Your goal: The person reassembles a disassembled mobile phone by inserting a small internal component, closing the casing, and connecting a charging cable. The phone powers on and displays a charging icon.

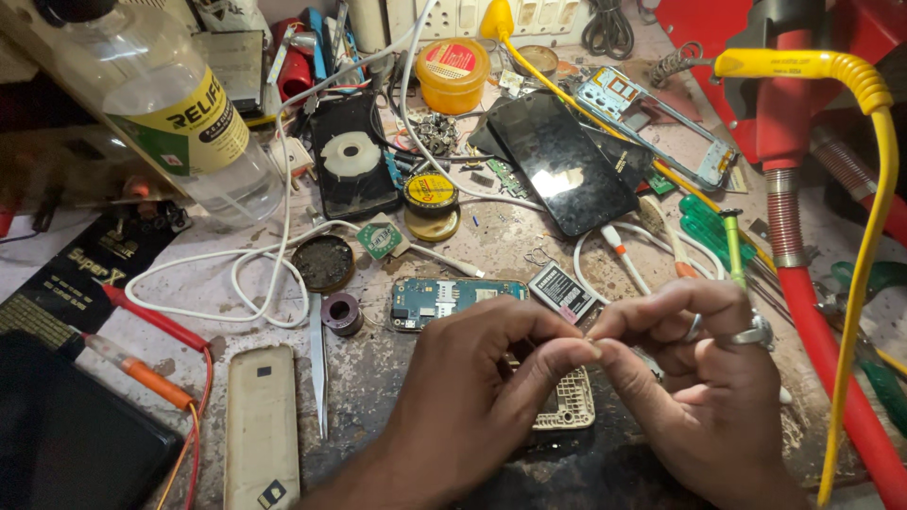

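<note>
My left hand [472,387] and my right hand [704,378] meet at their fingertips low in the middle of the bench. Thumb and forefinger of each hand are pinched together and touch the other hand's. Whatever lies between the fingertips is too small or too hidden to make out. The right hand wears rings. Under the hands lies a white keypad frame [570,404], partly covered. Just beyond the fingers lie a blue circuit board [453,300] and a small black and white battery [562,291].
A cream phone back cover [262,425], metal tweezers [317,364] and a solder spool [341,314] lie to the left. A black smartphone [562,161], green screwdrivers [732,250], a clear bottle [179,104], an orange jar [453,74], red probes [142,368], a red hose [831,349] and a yellow cable [864,236] crowd the bench.
</note>
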A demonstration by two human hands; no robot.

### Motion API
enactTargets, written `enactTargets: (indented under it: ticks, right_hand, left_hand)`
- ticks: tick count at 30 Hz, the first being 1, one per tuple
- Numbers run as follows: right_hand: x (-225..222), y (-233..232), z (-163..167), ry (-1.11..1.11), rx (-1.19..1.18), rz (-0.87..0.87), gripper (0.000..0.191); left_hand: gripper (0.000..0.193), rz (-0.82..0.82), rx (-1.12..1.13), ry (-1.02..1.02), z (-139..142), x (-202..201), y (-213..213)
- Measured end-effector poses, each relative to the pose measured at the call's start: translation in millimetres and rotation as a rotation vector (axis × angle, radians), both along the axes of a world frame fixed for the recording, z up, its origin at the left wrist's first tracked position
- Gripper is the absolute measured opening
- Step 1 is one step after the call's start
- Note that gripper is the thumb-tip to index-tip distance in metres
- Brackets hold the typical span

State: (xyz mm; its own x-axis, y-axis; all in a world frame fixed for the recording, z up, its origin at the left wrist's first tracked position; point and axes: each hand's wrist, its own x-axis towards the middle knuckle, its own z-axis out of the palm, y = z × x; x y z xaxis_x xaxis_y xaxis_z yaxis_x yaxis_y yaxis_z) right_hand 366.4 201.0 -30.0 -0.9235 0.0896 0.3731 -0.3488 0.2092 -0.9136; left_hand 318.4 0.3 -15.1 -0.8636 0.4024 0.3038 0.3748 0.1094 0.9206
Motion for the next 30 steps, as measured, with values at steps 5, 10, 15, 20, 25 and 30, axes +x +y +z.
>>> enactTargets:
  ticks: [5,10,15,20,25,30]
  right_hand:
    - [21.7,5.9,-6.9,-0.057,0.192,-0.224,0.041]
    - [36.4,4.5,-25.1,-0.078,0.226,-0.269,0.052]
    - [45.4,-12.3,-31.8,-0.140,0.112,-0.387,0.051]
    - [39.7,-15.3,-27.3,-0.072,-0.079,-0.380,0.054]
    - [34.6,-6.5,-20.7,-0.039,-0.038,-0.333,0.048]
    - [33.0,-5.0,-16.3,-0.040,0.123,-0.337,0.048]
  left_hand:
    - [0.073,-0.107,-0.368,0.380,-3.9,-0.7,-16.0]
    - [0.081,-0.176,-0.488,0.455,-10.8,5.6,-11.6]
    - [0.075,-0.129,-0.462,0.339,-8.6,12.8,-4.2]
    - [0.080,-0.064,-0.320,0.118,-4.6,19.6,0.2]
    - [0.051,-0.186,0.100,-0.286,-6.0,15.4,2.1]
    - [0.047,-0.156,0.125,-0.659,-6.9,15.4,10.0]
